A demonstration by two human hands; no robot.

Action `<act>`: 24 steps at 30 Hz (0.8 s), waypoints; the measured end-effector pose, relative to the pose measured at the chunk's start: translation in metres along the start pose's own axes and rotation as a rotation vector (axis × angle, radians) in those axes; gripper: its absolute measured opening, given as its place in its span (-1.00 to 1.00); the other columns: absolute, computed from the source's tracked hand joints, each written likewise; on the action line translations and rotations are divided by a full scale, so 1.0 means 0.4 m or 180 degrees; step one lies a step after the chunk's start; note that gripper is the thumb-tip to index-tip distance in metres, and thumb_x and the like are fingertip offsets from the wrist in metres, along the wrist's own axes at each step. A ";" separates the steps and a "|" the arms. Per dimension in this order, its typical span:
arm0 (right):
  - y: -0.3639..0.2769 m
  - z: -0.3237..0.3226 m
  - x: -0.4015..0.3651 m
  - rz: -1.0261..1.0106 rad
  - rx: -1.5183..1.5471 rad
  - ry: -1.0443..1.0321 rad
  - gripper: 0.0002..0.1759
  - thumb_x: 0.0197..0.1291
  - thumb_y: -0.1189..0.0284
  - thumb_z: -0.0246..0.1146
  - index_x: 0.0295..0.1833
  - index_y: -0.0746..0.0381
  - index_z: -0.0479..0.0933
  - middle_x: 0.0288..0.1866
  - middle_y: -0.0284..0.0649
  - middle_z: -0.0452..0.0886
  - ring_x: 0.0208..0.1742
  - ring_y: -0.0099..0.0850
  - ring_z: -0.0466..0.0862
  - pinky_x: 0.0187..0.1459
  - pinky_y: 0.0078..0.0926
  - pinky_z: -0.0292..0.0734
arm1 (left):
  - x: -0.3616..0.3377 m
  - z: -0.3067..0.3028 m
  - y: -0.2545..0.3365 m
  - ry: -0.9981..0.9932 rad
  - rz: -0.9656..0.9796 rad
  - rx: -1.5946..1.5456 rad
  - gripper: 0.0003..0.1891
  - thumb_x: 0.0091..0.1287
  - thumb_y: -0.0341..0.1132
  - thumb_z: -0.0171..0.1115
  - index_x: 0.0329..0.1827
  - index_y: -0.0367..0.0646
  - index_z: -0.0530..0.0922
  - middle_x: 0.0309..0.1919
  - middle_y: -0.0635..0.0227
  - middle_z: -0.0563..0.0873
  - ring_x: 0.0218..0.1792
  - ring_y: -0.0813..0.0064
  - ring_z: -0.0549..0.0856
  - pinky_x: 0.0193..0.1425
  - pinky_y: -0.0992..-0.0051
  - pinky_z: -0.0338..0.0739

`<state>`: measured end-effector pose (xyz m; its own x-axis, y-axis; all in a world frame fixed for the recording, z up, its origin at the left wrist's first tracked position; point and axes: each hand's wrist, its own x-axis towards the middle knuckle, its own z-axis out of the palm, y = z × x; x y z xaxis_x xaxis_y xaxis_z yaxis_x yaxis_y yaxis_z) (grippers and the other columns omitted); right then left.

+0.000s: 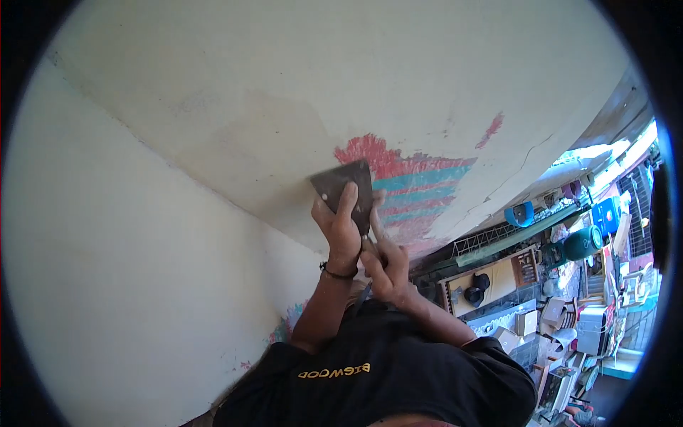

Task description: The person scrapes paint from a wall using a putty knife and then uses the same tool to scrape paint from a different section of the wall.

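Observation:
A putty knife point(361, 204) with a broad, dark, dusty blade is held up close to the pale wall. My left hand point(343, 235), with a dark band at the wrist, grips the blade with its thumb pressed flat on the face; its other fingers are mostly hidden. Lower down, my right hand point(390, 267) closes around the handle, one finger stretched up along the blade's right edge. Just right of the blade, a patch of red and teal paint point(420, 186) shows on the wall. A smooth, slightly darker area point(267, 132) lies up and left of it.
A wall corner point(206, 186) runs diagonally at left. A crack point(526, 156) marks the wall at right. Farther right and lower are a wooden board with a dark cap point(478, 288), a green cylinder point(583, 243), a blue container point(606, 217) and cluttered boxes point(526, 324).

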<state>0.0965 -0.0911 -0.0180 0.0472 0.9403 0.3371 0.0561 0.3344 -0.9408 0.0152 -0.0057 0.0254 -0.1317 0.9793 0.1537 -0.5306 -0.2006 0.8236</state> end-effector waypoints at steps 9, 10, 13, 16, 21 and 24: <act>0.039 0.018 0.001 -0.0268 -0.0349 -0.0224 -0.36 0.22 0.56 0.18 0.42 0.53 0.30 -0.45 -0.05 0.61 -0.53 -0.26 0.63 -0.37 -0.40 0.53 | 0.004 -0.058 -0.002 0.0124 -0.0105 -0.0121 -0.79 0.38 -0.48 0.18 0.01 -0.39 0.49 -0.26 0.14 0.71 -0.42 0.27 0.76 -0.31 0.35 0.73; 0.057 0.024 -0.005 -0.0321 -0.0306 -0.0174 -0.36 0.21 0.57 0.18 0.41 0.54 0.30 -0.47 -0.05 0.60 -0.54 -0.27 0.63 -0.39 -0.39 0.52 | 0.001 -0.066 -0.015 0.0188 -0.0086 -0.0064 -0.78 0.38 -0.43 0.19 -0.01 -0.37 0.50 -0.26 0.15 0.71 -0.43 0.30 0.75 -0.32 0.37 0.71; 0.104 0.036 -0.023 -0.0345 -0.0227 -0.0151 -0.36 0.21 0.57 0.18 0.41 0.55 0.29 -0.51 -0.05 0.57 -0.57 -0.30 0.61 -0.43 -0.39 0.50 | -0.017 -0.107 -0.071 0.0313 -0.0101 0.0014 -0.77 0.38 -0.33 0.21 -0.05 -0.33 0.53 -0.27 0.17 0.71 -0.46 0.36 0.72 -0.34 0.40 0.66; 0.077 0.028 -0.016 -0.0110 -0.0237 -0.0284 -0.37 0.22 0.58 0.17 0.41 0.55 0.29 -0.53 -0.07 0.53 -0.57 -0.34 0.59 -0.42 -0.41 0.49 | -0.018 -0.087 -0.044 0.0426 -0.0035 0.0066 -0.76 0.37 -0.34 0.22 -0.03 -0.33 0.51 -0.30 0.19 0.70 -0.46 0.36 0.72 -0.35 0.40 0.66; 0.059 0.051 -0.008 -0.0089 0.0004 -0.0178 -0.37 0.22 0.58 0.16 0.41 0.55 0.28 -0.56 -0.10 0.48 -0.59 -0.36 0.55 -0.42 -0.44 0.48 | -0.006 -0.108 -0.030 0.0139 0.0055 -0.0037 -0.80 0.39 -0.47 0.17 -0.01 -0.39 0.48 -0.30 0.15 0.71 -0.43 0.31 0.76 -0.34 0.40 0.70; 0.059 0.040 -0.013 -0.0142 -0.0129 -0.0175 -0.37 0.22 0.57 0.17 0.41 0.54 0.29 -0.55 -0.08 0.50 -0.58 -0.32 0.55 -0.42 -0.41 0.48 | -0.012 -0.093 -0.036 0.0268 0.0043 0.0012 -0.80 0.38 -0.39 0.19 -0.06 -0.37 0.51 -0.34 0.16 0.72 -0.43 0.33 0.74 -0.30 0.40 0.69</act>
<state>0.0817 -0.0871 -0.0427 -0.0110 0.9269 0.3752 0.0975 0.3744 -0.9221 -0.0078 -0.0084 -0.0075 -0.2087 0.9708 0.1184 -0.5253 -0.2134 0.8237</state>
